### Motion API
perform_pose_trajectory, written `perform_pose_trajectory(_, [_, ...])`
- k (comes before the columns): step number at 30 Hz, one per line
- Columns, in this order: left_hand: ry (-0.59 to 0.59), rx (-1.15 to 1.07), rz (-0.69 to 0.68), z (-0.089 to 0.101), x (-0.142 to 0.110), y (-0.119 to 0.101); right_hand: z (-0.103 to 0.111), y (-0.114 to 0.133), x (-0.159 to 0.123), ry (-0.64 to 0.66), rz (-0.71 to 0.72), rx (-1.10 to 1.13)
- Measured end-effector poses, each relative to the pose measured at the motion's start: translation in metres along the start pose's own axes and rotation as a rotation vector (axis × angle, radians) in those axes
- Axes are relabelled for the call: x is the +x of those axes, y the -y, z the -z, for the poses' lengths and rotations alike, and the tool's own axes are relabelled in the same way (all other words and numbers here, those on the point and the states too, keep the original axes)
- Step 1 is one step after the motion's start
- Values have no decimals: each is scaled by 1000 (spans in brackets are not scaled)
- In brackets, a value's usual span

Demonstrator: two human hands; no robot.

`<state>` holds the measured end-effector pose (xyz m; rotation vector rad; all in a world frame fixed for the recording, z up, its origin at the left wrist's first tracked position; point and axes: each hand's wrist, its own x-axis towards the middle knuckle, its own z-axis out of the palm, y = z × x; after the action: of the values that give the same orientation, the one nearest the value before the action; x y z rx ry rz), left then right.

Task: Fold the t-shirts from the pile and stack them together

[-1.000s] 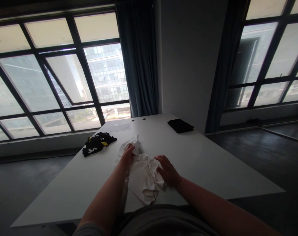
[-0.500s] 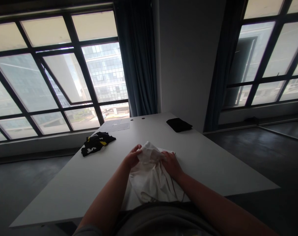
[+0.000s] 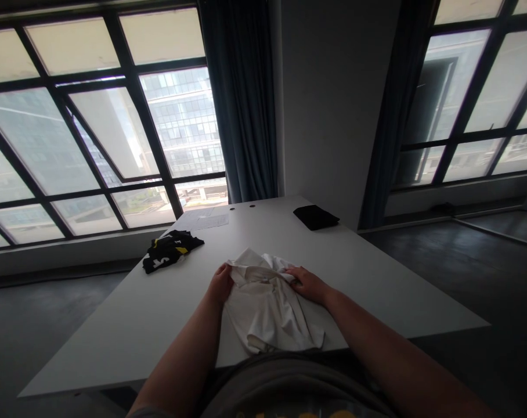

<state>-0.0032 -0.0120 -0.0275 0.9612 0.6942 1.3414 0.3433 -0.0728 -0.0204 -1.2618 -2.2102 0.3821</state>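
White cloth [image 3: 267,316] spans between both hands, near edge of tabletop [image 3: 376,290].
Cloth body runs from near edge up to the fingers, long axis looks near-to-far. Left hand [image 3: 221,283] pinches its far-left corner; right hand [image 3: 309,284] pinches gathered fabric far-right. Neither hand nearer, both touching. Beyond: black-yellow garment [image 3: 170,252] by left edge, black folded cloth [image 3: 316,217] toward far-right corner.

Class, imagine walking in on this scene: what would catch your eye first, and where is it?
The bright, dark-framed window on the left, one pane tilted open, stands out against the dim room. Next comes the crumpled white cloth between two hands at the near edge of the white table. Beyond it, a black-and-yellow bundle lies to the left.
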Motion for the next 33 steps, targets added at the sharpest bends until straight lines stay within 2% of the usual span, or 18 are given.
perform_pose_trajectory(6, [-19,5,-44,4,-1,-4,5,6,-3,-93,-52,-12])
perform_pose_trajectory(10, [23,86,31,3,-4,-6,3,15,-5,-191,-101,15])
perform_pose_trajectory(16, [98,177,162,1,-10,-9,-5,33,-12,-167,-105,-4])
perform_pose_trajectory(25, [116,296,183,0,-15,-13,2,34,-13,-179,-109,-14])
perform_pose_trajectory(28, [114,402,171,12,-18,-22,9,33,-16,-164,-112,-4])
perform_pose_trajectory(33, [87,653,102,52,-29,-48,21,34,-23,-34,-103,-102])
